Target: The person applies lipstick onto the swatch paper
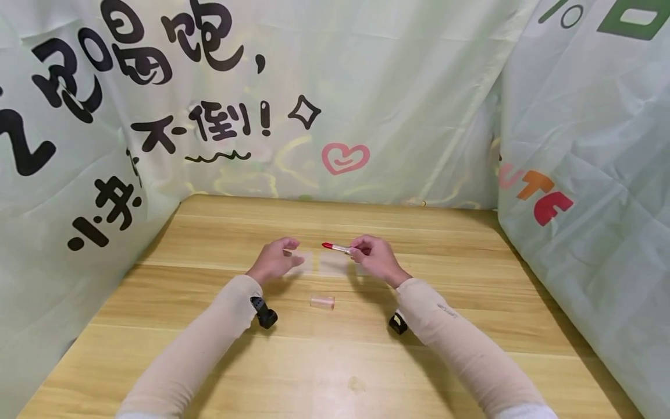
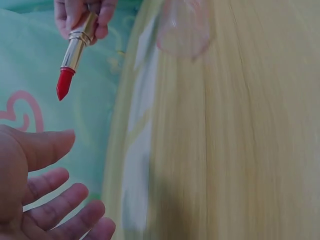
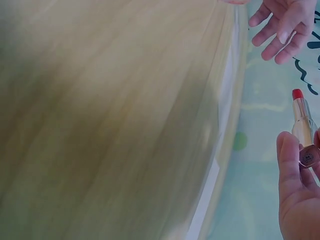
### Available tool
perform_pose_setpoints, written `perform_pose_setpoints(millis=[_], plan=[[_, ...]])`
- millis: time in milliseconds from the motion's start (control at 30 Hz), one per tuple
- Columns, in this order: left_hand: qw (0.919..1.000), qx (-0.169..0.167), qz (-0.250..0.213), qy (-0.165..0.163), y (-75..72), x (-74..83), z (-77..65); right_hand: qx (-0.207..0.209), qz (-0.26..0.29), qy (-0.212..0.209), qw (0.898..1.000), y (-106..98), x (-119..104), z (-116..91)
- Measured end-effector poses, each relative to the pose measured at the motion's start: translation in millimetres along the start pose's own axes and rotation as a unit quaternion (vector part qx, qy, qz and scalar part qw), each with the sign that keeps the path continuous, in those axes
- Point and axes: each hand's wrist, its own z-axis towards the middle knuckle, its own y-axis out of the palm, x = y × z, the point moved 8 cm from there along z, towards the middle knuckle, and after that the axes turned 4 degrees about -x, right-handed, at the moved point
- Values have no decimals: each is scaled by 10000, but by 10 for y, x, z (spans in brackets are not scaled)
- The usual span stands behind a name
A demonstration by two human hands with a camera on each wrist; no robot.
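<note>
The right hand pinched an uncapped lipstick by its gold base, fingers curled round the tube, with the red bullet wound out and pointing left toward the other hand. The lipstick was held in the air above the worktop, not resting on anything. The left wrist view showed it plainly: gold case gripped at the top of the picture, red tip angled down.

The left hand hovered just to the left of the tip, empty, its fingers spread and relaxed, palm turned partly toward the lipstick. Tip and hand were near each other but apart; no red mark could be seen on the skin in any view.

A clear cap lay on its side on the worktop, nearer the person than both hands and roughly between them. Pale translucent sheets lay flat under the hands; what they were could not be told.

Judging by this, the opening was done: cap off, bullet extended. Whatever use the lipstick was to be put to, and the winding down and recapping, appeared to remain. Printed green sheeting walled the worktop on three sides.
</note>
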Motion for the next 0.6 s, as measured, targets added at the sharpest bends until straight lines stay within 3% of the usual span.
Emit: perform_pose_setpoints(millis=[333,600], plan=[[9904,-276,1329,243,-63,-20,28,-49,-325,-24,9995,90,25,99],[9803,-510,1866,403,-73,-107,55,-110,-467,45,9988,163,53,152]])
